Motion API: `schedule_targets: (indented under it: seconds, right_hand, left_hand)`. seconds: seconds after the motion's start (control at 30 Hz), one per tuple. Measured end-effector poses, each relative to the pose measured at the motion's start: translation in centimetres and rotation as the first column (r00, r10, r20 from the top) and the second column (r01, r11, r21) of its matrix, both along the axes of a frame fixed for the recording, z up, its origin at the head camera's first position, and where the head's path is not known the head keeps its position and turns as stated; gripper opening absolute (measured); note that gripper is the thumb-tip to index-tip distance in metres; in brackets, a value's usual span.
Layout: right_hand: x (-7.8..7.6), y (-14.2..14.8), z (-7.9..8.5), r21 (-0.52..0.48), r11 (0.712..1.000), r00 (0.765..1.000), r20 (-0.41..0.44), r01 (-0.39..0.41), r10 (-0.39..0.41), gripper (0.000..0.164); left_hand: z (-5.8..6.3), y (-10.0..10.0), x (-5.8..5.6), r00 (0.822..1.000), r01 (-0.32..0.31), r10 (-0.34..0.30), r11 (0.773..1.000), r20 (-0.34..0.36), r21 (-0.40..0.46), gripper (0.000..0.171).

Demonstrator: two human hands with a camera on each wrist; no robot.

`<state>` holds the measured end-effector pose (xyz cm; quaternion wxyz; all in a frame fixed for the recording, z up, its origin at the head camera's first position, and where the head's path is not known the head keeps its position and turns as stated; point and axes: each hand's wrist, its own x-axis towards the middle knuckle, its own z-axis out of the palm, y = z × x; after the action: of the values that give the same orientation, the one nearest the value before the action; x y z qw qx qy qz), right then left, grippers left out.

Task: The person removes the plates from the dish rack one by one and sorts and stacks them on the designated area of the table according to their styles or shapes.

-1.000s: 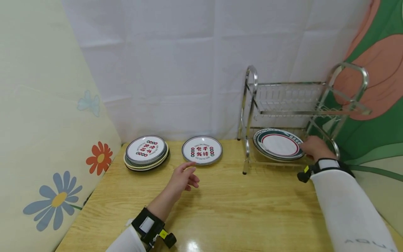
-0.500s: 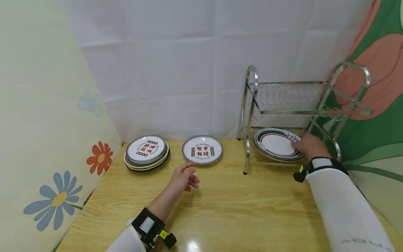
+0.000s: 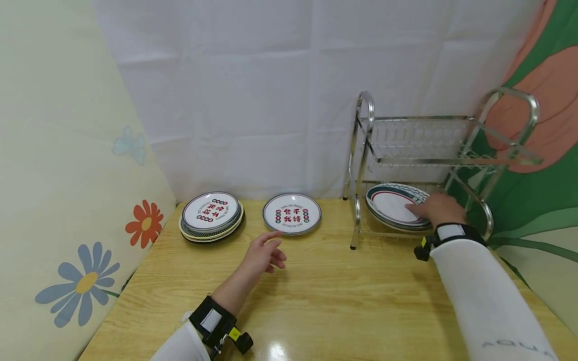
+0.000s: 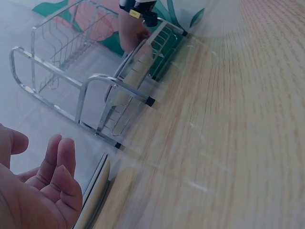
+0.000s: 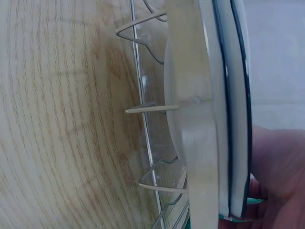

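Observation:
My right hand (image 3: 441, 209) grips the right edge of several stacked plates (image 3: 394, 204) on the rack's lower shelf. The thumb lies over the top plate's white centre; its rim is dark green with a red ring. In the right wrist view, fingers (image 5: 255, 210) curl round the far edge of the stack (image 5: 233, 114). My left hand (image 3: 261, 254) hovers over the table with relaxed fingers, holding nothing. Just beyond it lies a white plate (image 3: 291, 214) with red characters. Farther left stands another plate stack (image 3: 211, 215), topped by a similar plate.
The two-tier metal dish rack (image 3: 424, 161) stands at the back right of the wooden table (image 3: 316, 291). Its upper basket and bars sit above the right hand. A white cloth (image 3: 235, 100) hangs behind, and printed panels flank both sides.
My right hand has moved left, its thumb reaching farther over the top plate. The held plates look slightly tilted. The left hand stays where it was.

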<state>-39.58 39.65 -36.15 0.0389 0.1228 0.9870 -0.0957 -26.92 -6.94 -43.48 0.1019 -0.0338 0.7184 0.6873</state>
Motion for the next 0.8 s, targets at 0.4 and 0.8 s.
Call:
schedule_targets:
  seconds: [0.4, 0.8]
  right_hand:
    - [-0.1, 1.6, 0.1, -0.093, 0.993, 0.997, 0.034, -0.071, 0.075, 0.105]
    - [-0.9, 3.3, -0.1, -0.21, 0.978, 0.999, 0.03, -0.014, 0.02, 0.086]
  left_hand:
    - [-0.1, -0.2, 0.0, 1.0, 0.006, -0.006, 1.0, -0.007, -0.003, 0.047]
    - [0.1, -0.5, 0.1, 1.0, -0.002, 0.002, 1.0, 0.009, -0.008, 0.047]
